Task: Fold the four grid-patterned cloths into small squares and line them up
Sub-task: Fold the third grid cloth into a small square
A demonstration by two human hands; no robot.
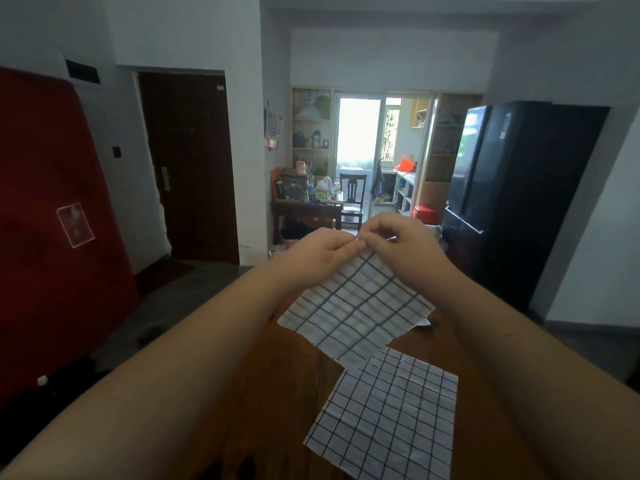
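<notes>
Nearest you, at 5 o'clock low in the view, a flat cloth (384, 420) lies spread on the wooden table (277, 393). Crease lines cross it, but it reads as open, not yet a small square.

At 12 o'clock from it, the lifted cloth (356, 306) hangs as a diamond above the table, its lowest corner just overlapping the flat cloth's far corner in view; contact can't be told.

Your left hand (318, 251) and right hand (408, 247) meet at the top corner of the lifted cloth, near frame centre. Each pinches that corner between thumb and curled fingers, knuckles almost touching.

A pale scrap (424, 322) peeks out at 3 o'clock of the lifted cloth, behind its right edge. It is too small to say whether it is another cloth.

Progress, as judged:
- No folded square shows anywhere, and no line-up has begun.
- Only two grid cloths are plainly visible; the other two are out of view or hidden.
- You look to be at the first cloth, sorting out its corners. All four folds and the lining-up remain.
</notes>
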